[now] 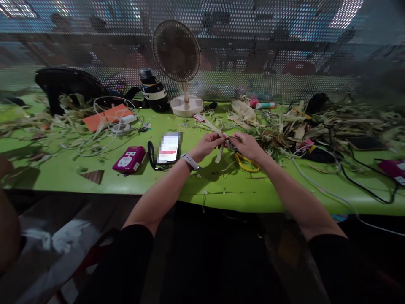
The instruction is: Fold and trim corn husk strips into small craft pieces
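Observation:
Near the middle of the green table [164, 183], a pale strip of dried husk [212, 126] hangs from my left hand [211, 143], whose fingers are pinched round it. My right hand [246, 145] meets it fingertip to fingertip, closed on something small and dark that looks like a metal tool. The exact shape of that item is hidden by the fingers. Just below my right hand lies a yellow loop [247, 164]. A phone [168, 147] with a lit, blurred screen rests left of my left hand, which wears a pale wristband.
A fan [186, 105] and a black bottle [154, 93] stand at the back. A purple pouch [129, 160] and orange paper [109, 116] lie left. Husk piles [284, 126] and cables cover the right side. Another person's arm [8, 223] shows at far left.

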{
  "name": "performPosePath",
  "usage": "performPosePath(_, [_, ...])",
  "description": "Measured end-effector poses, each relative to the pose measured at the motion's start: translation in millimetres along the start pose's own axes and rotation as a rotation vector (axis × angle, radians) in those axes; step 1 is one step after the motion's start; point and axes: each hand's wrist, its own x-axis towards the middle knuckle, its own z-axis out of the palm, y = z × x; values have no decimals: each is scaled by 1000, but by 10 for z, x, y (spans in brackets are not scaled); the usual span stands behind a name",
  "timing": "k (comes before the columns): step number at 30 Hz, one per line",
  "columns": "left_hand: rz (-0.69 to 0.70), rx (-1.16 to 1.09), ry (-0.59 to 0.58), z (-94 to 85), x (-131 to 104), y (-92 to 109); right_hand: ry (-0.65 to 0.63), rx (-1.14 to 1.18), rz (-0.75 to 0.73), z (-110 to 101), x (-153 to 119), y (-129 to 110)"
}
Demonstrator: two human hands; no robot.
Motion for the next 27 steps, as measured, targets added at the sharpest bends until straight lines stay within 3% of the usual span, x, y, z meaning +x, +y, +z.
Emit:
performPosePath(4, [-1,109,-58,-41,45,-44,-61,54,18,-122,-20,-40])
performPosePath(8, [0,212,-207,-34,24,-73,-86,307,123,-163,-33,-75])
performPosePath(13, [-31,209,-294,68,-65,-71,-59,629,131,94,-6,-69])
performPosePath(18, [-57,227,-343,65,-97,-67,49,899,189,262,10,-76])
performPosePath(27, [-115,254,-413,38,-108,-76,107,880,225,326,0,-106])
